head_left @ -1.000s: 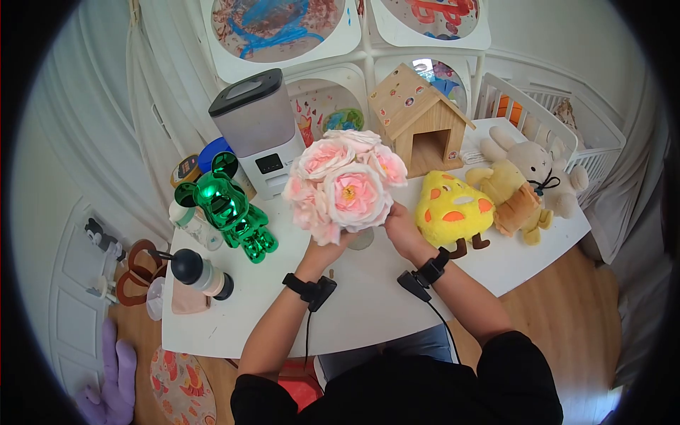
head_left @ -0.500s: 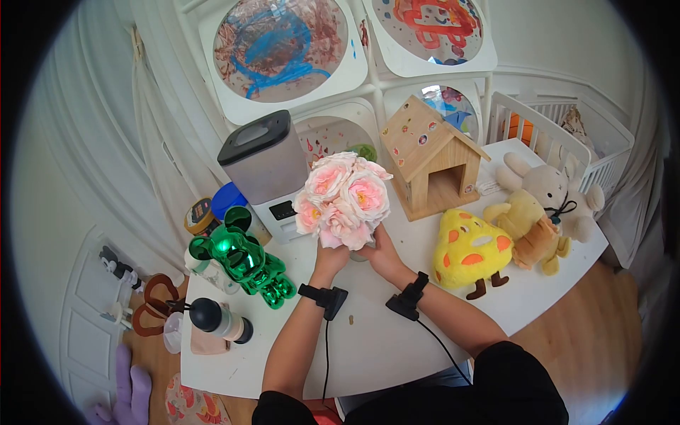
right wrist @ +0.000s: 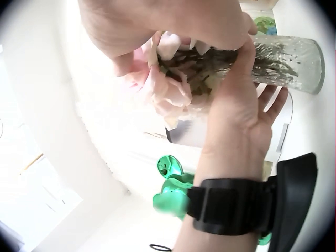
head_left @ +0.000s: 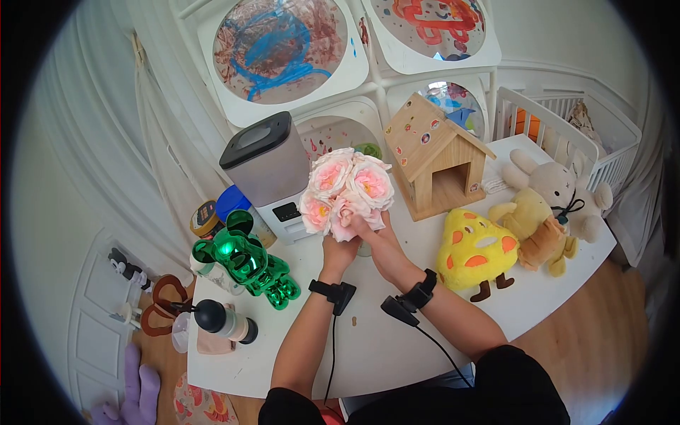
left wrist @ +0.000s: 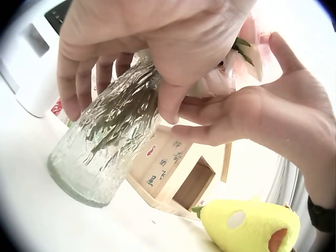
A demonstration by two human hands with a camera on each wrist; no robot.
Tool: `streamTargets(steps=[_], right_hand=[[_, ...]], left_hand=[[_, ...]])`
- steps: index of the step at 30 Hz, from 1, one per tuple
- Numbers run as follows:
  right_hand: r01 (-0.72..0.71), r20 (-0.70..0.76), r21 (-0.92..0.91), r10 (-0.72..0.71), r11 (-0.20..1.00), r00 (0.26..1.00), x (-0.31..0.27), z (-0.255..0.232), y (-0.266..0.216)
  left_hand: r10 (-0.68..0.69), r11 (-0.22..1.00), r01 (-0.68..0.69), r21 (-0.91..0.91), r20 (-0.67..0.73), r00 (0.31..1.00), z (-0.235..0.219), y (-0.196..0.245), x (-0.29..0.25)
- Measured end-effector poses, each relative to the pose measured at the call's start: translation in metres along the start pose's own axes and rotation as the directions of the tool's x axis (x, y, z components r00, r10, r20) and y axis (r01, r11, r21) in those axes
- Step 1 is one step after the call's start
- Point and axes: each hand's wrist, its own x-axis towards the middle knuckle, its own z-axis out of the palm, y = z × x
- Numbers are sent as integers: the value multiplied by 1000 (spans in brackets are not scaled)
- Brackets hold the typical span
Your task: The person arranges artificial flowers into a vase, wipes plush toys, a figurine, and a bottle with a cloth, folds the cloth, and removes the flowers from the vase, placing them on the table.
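A bouquet of pink roses (head_left: 346, 188) stands upright over the white table (head_left: 397, 340), its stems in a textured clear glass vase (left wrist: 105, 152). My left hand (head_left: 340, 246) grips the vase near its mouth, thumb on one side and fingers curled round the other. My right hand (head_left: 366, 230) lies against the underside of the blooms with its fingers straight. In the right wrist view the vase (right wrist: 289, 63) and petals (right wrist: 168, 89) sit between both hands. In the head view the hands hide most of the vase.
A wooden toy house (head_left: 435, 159) stands just right of the flowers and a grey-lidded white appliance (head_left: 265, 170) just left. A shiny green bear (head_left: 248, 262) and a black-capped bottle (head_left: 223, 320) sit at left. A yellow plush (head_left: 471, 248) and rabbit plush (head_left: 559, 188) lie at right.
The bouquet has gone from raised near the camera down and away, to stand on the table. My right hand has slid up under the blooms.
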Motion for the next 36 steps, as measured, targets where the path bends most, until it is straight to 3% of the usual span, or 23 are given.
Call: streamTargets(steps=[10,12,13,15,16,18,19,21,22,23,24,28,29,30,32,36], right_hand=[[7,-141,26,-3,1000,990,16,6,15],[-18,-138,-10,16,1000,990,15,7,14],[-18,-137,-10,16,1000,990,11,7,12],[67,6,-154,-67,986,998,-2,5,9],[67,9,-156,-66,986,998,-4,-4,17],[188,34,-510,-199,840,980,-3,-31,47],[187,40,-515,-195,836,980,-3,-42,61],[-104,-213,-503,-7,858,977,-3,-63,83],[-103,-194,-523,-1,846,981,-4,-72,92],[-202,-207,-559,100,804,973,-4,-78,98],[-296,-224,-600,199,743,954,-5,-81,97],[-322,-186,-625,265,712,946,-10,-77,100],[-283,-166,-689,236,667,958,-12,-78,101],[-243,-141,-743,209,624,968,-15,-77,100],[-191,-102,-795,183,576,978,-18,-77,97],[-168,-67,-775,184,610,981,-18,-77,96]], left_hand=[[-13,998,14,60,-14,1000,0,7,1],[-71,989,73,-126,23,997,2,-3,2],[-71,989,73,-125,23,997,2,-8,2],[245,969,-245,-25,-6,969,0,-16,4],[245,969,-245,-25,-10,969,-3,-20,5],[-9,957,70,-282,210,978,-7,-33,6],[-167,911,258,-323,283,944,-14,-9,5],[-172,918,259,-301,287,942,-12,-4,15],[-179,926,261,-273,291,940,-12,-3,18],[-233,892,333,-306,319,919,-9,-16,24],[-235,882,328,-338,287,929,-8,-25,30],[-143,844,222,-488,195,970,2,-26,47],[-43,962,72,-263,113,993,7,-31,50],[63,998,-63,3,63,996,11,-36,51],[54,997,-54,-46,5,999,18,-42,55],[70,990,-74,-122,-39,997,22,-36,60]])
